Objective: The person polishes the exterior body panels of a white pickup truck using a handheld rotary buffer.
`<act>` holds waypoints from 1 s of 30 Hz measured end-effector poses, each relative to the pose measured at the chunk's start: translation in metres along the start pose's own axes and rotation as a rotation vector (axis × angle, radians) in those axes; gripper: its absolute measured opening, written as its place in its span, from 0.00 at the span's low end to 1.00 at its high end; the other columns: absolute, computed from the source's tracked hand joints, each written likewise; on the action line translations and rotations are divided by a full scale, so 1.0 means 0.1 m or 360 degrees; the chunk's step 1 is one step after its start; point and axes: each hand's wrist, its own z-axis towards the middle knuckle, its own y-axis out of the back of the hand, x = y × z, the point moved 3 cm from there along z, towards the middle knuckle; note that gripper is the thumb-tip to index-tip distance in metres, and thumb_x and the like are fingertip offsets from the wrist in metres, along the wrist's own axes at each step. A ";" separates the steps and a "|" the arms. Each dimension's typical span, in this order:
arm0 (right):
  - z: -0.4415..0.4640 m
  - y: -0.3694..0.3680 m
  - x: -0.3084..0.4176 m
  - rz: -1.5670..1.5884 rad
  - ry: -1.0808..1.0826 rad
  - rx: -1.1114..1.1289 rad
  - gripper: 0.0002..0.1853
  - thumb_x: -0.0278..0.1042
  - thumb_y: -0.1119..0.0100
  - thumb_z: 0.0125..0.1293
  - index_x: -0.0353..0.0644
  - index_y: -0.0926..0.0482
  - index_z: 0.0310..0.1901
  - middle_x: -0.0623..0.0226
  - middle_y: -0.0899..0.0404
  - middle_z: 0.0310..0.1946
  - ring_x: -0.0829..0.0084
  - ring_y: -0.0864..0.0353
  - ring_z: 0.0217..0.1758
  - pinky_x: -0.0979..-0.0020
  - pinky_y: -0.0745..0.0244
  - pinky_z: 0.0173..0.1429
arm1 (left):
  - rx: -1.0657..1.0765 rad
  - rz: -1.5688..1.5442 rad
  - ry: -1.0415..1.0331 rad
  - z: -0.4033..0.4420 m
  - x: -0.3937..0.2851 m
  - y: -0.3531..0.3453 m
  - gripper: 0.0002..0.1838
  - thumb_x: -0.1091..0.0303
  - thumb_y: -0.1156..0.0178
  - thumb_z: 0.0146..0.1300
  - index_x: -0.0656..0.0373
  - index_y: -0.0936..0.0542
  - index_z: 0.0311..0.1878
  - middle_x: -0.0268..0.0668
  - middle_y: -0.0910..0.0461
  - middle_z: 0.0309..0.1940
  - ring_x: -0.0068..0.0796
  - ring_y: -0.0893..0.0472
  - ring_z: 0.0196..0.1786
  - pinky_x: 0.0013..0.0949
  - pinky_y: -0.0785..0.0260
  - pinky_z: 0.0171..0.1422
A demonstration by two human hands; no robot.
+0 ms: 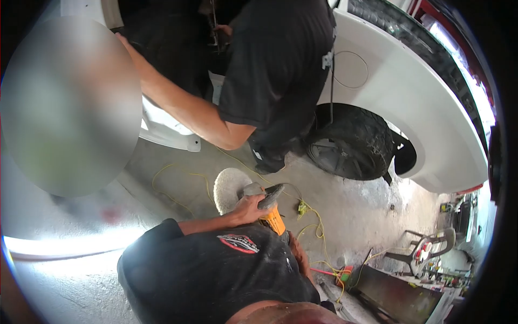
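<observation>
- While left hand (250,209) grips one polisher (274,220), right hand (294,245) partly hidden, can't tell its grip.
- Polisher in left hand's grasp, one white pad (229,190) just beside.
- Farther out: one co-worker (280,59), one wheel (350,143).

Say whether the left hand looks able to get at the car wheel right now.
Probably not as things stand: the left hand is taken up gripping the polisher, and the wheel looks beyond easy reach across the floor. The wheel's near side looks unblocked, though.
</observation>
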 end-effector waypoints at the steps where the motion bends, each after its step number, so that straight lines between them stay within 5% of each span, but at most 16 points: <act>1: 0.02 -0.01 0.09 0.0030 0.0023 0.0101 0.41 0.43 0.27 0.55 0.38 0.31 0.69 0.38 0.20 0.56 0.43 0.20 0.62 0.54 0.26 0.63 | -0.0015 0.0002 0.0043 -0.02 0.00 0.01 0.25 0.53 0.32 0.61 0.66 0.19 0.50 0.54 0.15 0.39 0.50 0.14 0.43 0.46 0.24 0.49; 3: -0.05 0.11 0.28 0.0151 -0.0020 0.0152 0.38 0.47 0.31 0.59 0.36 0.30 0.67 0.39 0.20 0.57 0.44 0.21 0.63 0.54 0.27 0.65 | -0.0030 0.0005 -0.0157 0.04 0.01 -0.04 0.24 0.55 0.30 0.60 0.67 0.19 0.49 0.56 0.16 0.39 0.55 0.14 0.44 0.48 0.24 0.49; 6: 0.00 -0.05 -0.12 0.0043 -0.0016 0.0080 0.40 0.45 0.27 0.53 0.36 0.29 0.67 0.41 0.19 0.55 0.45 0.20 0.61 0.55 0.26 0.63 | 0.0084 0.0087 -0.0116 0.08 0.02 -0.07 0.24 0.59 0.28 0.57 0.67 0.18 0.51 0.52 0.15 0.39 0.48 0.15 0.43 0.45 0.25 0.51; 9: 0.06 -0.20 -0.42 -0.0014 -0.0076 0.0058 0.47 0.30 0.34 0.51 0.41 0.42 0.75 0.37 0.20 0.55 0.44 0.20 0.61 0.54 0.24 0.62 | 0.0085 0.0221 -0.0089 0.09 -0.11 -0.08 0.23 0.60 0.28 0.56 0.67 0.17 0.49 0.49 0.15 0.37 0.42 0.16 0.41 0.42 0.25 0.50; 12: 0.07 -0.28 -0.61 0.0025 -0.0230 0.0198 0.50 0.29 0.34 0.49 0.41 0.45 0.76 0.37 0.18 0.51 0.43 0.18 0.57 0.54 0.23 0.59 | 0.0076 0.0196 -0.0153 0.13 0.01 -0.17 0.21 0.60 0.27 0.55 0.66 0.17 0.47 0.48 0.15 0.35 0.42 0.16 0.39 0.43 0.26 0.50; 15: 0.05 -0.33 -0.70 0.0033 -0.0038 0.0066 0.52 0.28 0.35 0.49 0.40 0.49 0.77 0.37 0.18 0.48 0.43 0.17 0.54 0.53 0.23 0.57 | 0.0193 0.0220 -0.0098 0.06 -0.19 -0.15 0.22 0.60 0.28 0.55 0.66 0.17 0.47 0.50 0.15 0.36 0.45 0.16 0.41 0.44 0.26 0.50; 18: 0.01 -0.29 -0.66 0.0037 -0.0046 0.0059 0.49 0.32 0.32 0.51 0.40 0.44 0.76 0.39 0.18 0.50 0.44 0.18 0.57 0.53 0.24 0.59 | 0.0153 0.0247 -0.0112 0.12 -0.21 -0.15 0.23 0.59 0.29 0.55 0.68 0.19 0.47 0.55 0.15 0.38 0.52 0.15 0.44 0.47 0.26 0.51; 21: -0.25 0.17 0.15 0.0194 0.0154 0.0000 0.40 0.46 0.29 0.55 0.38 0.31 0.68 0.41 0.18 0.54 0.45 0.19 0.61 0.53 0.26 0.63 | 0.0140 0.0240 -0.0154 0.13 -0.16 -0.20 0.26 0.55 0.29 0.56 0.68 0.19 0.49 0.57 0.16 0.39 0.56 0.15 0.46 0.48 0.25 0.52; 24: -0.24 0.17 0.13 0.0139 -0.0194 0.0008 0.44 0.45 0.24 0.54 0.41 0.32 0.71 0.43 0.20 0.59 0.48 0.21 0.65 0.56 0.28 0.67 | 0.0209 0.0167 -0.0036 0.11 -0.36 -0.16 0.27 0.54 0.30 0.57 0.68 0.20 0.50 0.60 0.17 0.41 0.59 0.15 0.47 0.49 0.24 0.52; 30: -0.24 0.12 -0.06 0.0016 -0.0036 0.0048 0.42 0.40 0.26 0.58 0.41 0.33 0.73 0.47 0.20 0.61 0.53 0.21 0.65 0.56 0.28 0.67 | -0.0046 0.0195 -0.0274 0.11 -0.26 -0.24 0.24 0.49 0.36 0.63 0.66 0.20 0.41 0.59 0.17 0.34 0.59 0.15 0.42 0.50 0.24 0.48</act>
